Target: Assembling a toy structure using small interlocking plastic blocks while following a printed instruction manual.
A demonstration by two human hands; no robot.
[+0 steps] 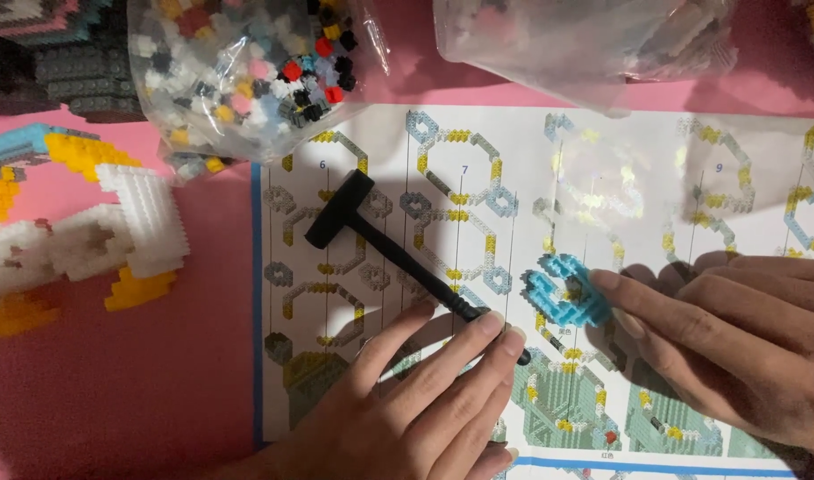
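Note:
My left hand (425,400) lies flat on the instruction sheet (647,187), fingers apart, its fingertips resting on the handle of a small black plastic hammer (371,236). The hammer lies diagonally on the sheet, head toward the upper left. My right hand (736,342) reaches in from the right; its fingertips pinch a small light-blue brick assembly (562,289) that sits on the sheet. The two hands are a little apart, with the blue piece between them.
A clear bag of mixed small bricks (247,71) lies at the top left, a second clear bag (585,36) at the top middle. A white, yellow and blue built model (87,222) rests on the pink surface (158,391) at the left. Dark grey built pieces (69,71) sit in the top left corner.

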